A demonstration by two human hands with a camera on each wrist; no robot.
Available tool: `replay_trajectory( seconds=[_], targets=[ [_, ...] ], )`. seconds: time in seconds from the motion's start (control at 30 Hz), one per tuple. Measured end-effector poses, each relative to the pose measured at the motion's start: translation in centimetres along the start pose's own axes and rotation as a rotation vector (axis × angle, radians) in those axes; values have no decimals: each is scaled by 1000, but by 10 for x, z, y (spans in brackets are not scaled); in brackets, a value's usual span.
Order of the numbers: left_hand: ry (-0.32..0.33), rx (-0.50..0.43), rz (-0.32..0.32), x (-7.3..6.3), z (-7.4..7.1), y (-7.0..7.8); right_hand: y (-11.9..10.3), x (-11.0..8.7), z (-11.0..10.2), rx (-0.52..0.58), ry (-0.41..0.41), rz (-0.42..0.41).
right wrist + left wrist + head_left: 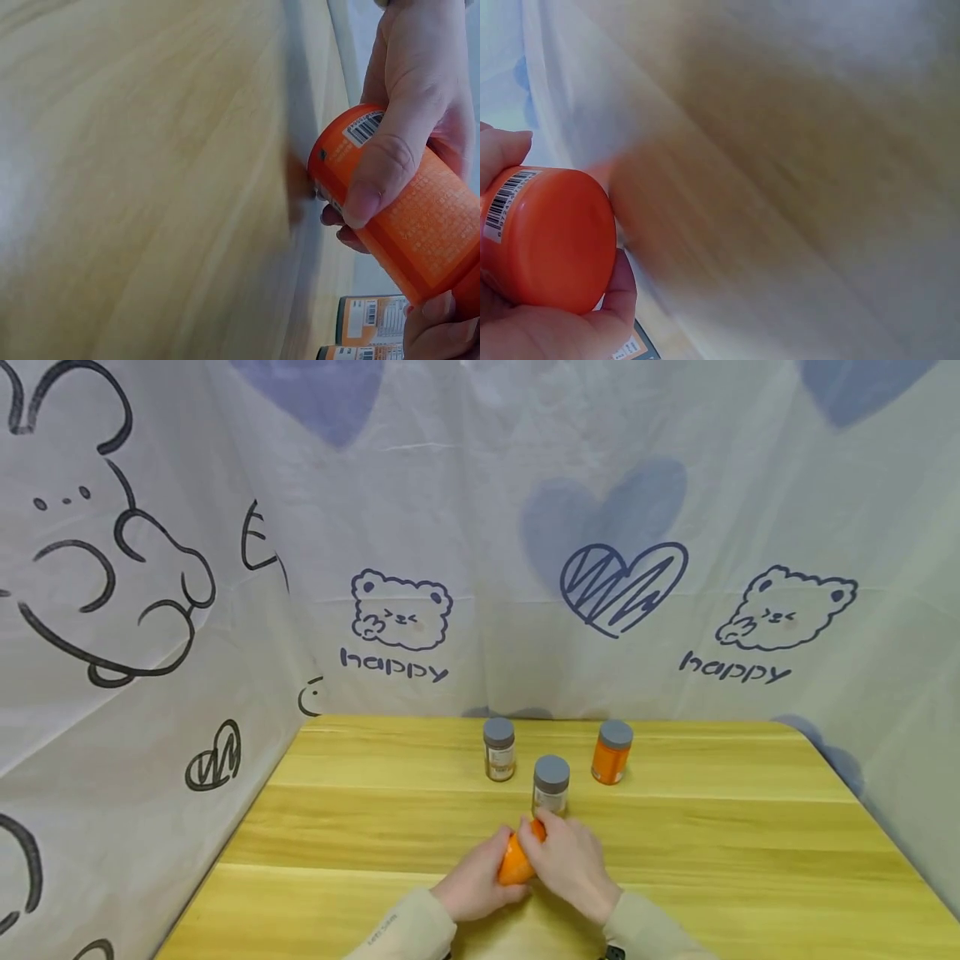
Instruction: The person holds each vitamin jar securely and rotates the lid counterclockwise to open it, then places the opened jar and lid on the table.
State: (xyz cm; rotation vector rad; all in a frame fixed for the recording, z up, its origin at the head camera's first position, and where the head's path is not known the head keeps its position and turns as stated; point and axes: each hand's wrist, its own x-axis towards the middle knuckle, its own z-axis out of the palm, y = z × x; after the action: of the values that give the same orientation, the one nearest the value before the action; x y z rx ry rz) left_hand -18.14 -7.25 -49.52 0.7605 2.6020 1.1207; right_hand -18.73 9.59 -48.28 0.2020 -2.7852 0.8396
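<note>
Both of my hands grip one orange jar (516,865): the left hand (474,880) is curled round its lower end, thumb laid along the side, and the right hand (574,862) bends its fingers over the upper end, so I cannot see whether a cap is on. Between them the jar tilts, its base towards my left; that smooth round base, with a barcode (508,202) on the side near it, faces my left wrist's camera. I have it over the near part of the wooden desk (337,827). Just beyond my right fingers stands the grey-capped middle jar (551,777), its lower part hidden; whether I touch it I cannot tell. Farther back stand the pale-labelled left jar (499,752) and the orange right jar (611,757), well apart, before a printed white cloth (495,552).
</note>
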Motion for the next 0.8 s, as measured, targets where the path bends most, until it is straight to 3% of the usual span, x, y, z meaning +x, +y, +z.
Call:
replay_trajectory(
  seconds=[0.27, 0.8],
  targets=[
    [-35, -35, 41, 2, -2, -5, 4, 0, 3, -5, 15, -61],
    [-77, -65, 52, 2, -7, -1, 10, 0, 3, 58, 15, -136]
  ],
)
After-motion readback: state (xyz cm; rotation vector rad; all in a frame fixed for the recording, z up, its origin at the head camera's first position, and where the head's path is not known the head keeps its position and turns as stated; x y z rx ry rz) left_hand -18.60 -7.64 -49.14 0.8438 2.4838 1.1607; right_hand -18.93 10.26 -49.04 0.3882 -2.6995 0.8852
